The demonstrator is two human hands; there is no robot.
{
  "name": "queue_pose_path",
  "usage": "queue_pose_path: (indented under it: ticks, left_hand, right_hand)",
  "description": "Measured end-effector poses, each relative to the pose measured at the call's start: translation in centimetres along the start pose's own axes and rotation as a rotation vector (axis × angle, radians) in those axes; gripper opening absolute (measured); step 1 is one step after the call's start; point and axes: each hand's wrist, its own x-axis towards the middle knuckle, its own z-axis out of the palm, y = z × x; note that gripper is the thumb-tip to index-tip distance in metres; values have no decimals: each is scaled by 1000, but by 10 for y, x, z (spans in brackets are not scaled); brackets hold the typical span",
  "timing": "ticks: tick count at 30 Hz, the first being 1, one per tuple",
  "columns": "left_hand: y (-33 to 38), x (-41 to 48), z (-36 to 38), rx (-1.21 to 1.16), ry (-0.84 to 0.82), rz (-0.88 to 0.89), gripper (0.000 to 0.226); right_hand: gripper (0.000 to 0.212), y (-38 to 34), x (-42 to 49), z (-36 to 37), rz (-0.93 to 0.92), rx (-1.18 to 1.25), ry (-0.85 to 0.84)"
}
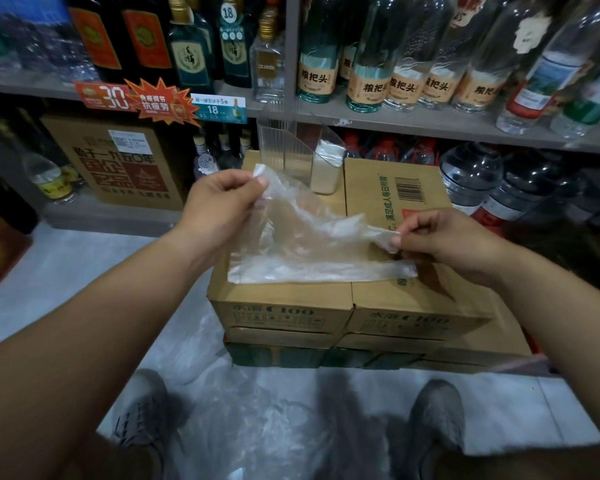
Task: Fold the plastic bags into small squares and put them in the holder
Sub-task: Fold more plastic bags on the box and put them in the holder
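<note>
A clear plastic bag (302, 244) is stretched above the cardboard boxes (291, 306), its lower edge lying on the box tops. My left hand (222, 199) pinches one handle of the bag at the upper left. Lower and to the right, my right hand (444, 240) pinches the other handle. A clear plastic holder (284, 143) stands at the far edge of the boxes, with a stack of folded bags (324, 168) in its right compartment.
More loose plastic bags (257, 410) lie on the floor between my shoes. Shelves of bottles (395, 64) rise right behind the boxes. Large water bottles (471, 174) stand at the right, and a brown carton (118, 157) sits on the low shelf at the left.
</note>
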Motion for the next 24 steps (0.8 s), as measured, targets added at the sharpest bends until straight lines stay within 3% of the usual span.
queue_pose_path:
  ticks: [4, 6, 14, 19, 24]
  left_hand:
    - [0, 7, -4, -336, -35, -168, 12]
    - [-3, 10, -6, -375, -33, -225, 15]
    - [-24, 23, -10, -10, 110, -352, 9]
    - [-28, 27, -9, 155, 129, -238, 18]
    - [-25, 29, -4, 136, 111, -217, 18]
  right_hand:
    - [6, 8, 6, -14, 105, 74, 60]
    - [6, 10, 10, -18, 136, 118, 70]
    - [7, 7, 19, -19, 192, 269, 139]
    - [4, 4, 33, -10, 181, 273, 246]
    - [15, 10, 54, -3, 124, 34, 387]
